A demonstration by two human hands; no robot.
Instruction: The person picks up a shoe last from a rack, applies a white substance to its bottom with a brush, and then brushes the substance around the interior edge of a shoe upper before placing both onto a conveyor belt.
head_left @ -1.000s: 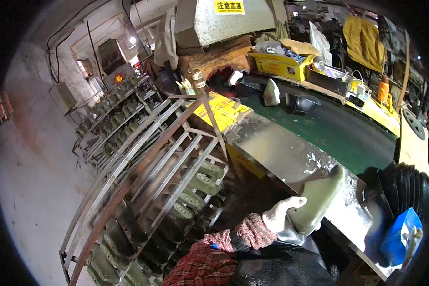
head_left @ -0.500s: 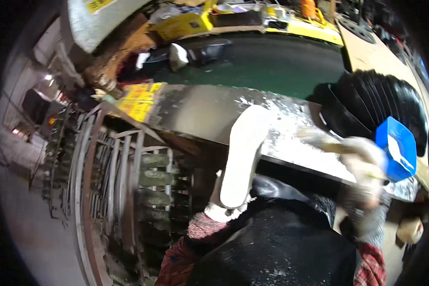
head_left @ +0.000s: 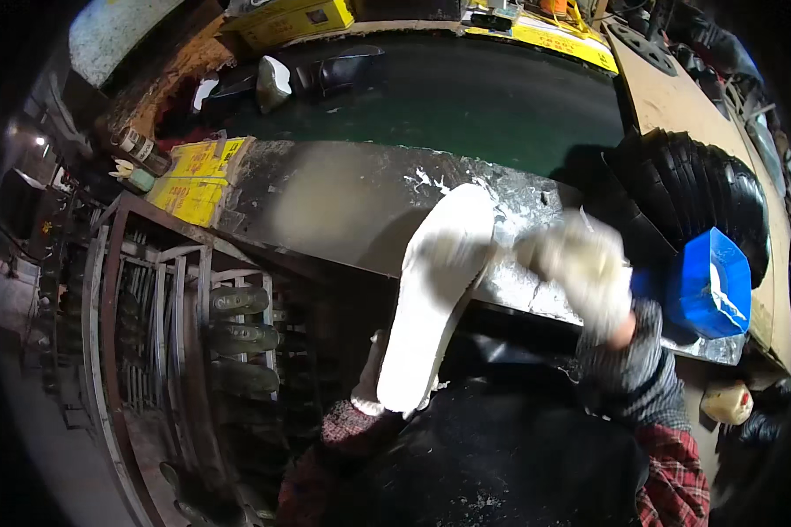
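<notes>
A long white shoe sole (head_left: pixel 439 290) slants upward over the bench edge, its broad face turned up. My left hand (head_left: pixel 373 373), in a pale glove, holds it from beneath at its lower end; most of the fingers are hidden behind it. My right hand (head_left: pixel 589 272), gloved and smeared by motion, is closed round what looks like a brush (head_left: pixel 501 255). The blurred tip meets the sole's right edge near its upper half. Right of this hand stands a blue container (head_left: pixel 694 294) with white residue inside.
White smears cover part of the dark bench strip (head_left: pixel 316 193). A fanned stack of black leather-like pieces (head_left: pixel 694 193) lies behind the container. Black pieces (head_left: pixel 338 70) rest on the dark green surface. Left stands a metal rack (head_left: pixel 114 351) holding shoe-shaped forms (head_left: pixel 242 338).
My right hand has swung left from beside the blue container to the sole, carrying the brush. The sole stays in my left hand. The whole view has shifted a little.
</notes>
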